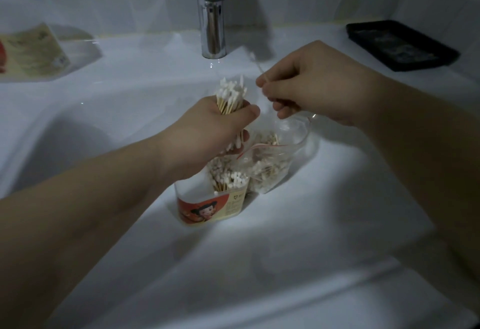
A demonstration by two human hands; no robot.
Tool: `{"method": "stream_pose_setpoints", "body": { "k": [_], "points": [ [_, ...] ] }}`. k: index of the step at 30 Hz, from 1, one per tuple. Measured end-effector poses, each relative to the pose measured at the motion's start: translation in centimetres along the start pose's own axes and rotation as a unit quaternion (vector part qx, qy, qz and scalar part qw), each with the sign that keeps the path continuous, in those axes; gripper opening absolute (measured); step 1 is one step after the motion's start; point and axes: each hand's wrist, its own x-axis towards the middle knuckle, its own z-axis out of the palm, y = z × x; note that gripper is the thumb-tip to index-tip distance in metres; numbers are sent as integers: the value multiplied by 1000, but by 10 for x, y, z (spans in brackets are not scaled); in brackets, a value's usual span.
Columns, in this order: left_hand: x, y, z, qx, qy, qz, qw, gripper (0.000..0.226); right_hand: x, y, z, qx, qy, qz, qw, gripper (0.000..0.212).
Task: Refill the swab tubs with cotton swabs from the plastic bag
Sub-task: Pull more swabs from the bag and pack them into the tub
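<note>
Bundle of cotton swabs [231, 94] is gripped in the clenched left hand [213, 131], just in front of the tap [211, 16]. A single swab [255, 63] is pinched by the right hand [311, 81], front-right of the tap. Swab tub [207, 206] is stood in the sink basin [324, 224] well in front of the tap, under the left hand, with the open-mouthed plastic bag [275, 162] just beside it. Bare basin floor is seen nearer than the tub. Black tray [400, 45] is set on the rim, right of the tap

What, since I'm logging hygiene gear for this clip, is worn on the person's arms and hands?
Nothing that shows. The left hand and right hand wear no gloves, rings or bracelets. The left forearm and right forearm are bare to the frame edge: no sleeve, watch or band. Dim light could hide small marks.
</note>
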Motion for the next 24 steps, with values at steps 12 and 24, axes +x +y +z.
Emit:
{"method": "stream_pose_setpoints", "body": {
  "k": [12, 24],
  "points": [
    [1, 2, 0, -65, 17, -39, 997, 20, -9, -4, 18, -68, -122, -44, 989, 93],
    [-3, 7, 0, -183, -51, -64, 980, 16, -11, -7, 25, -244, -114, -145, 952, 103]
  ]
}}
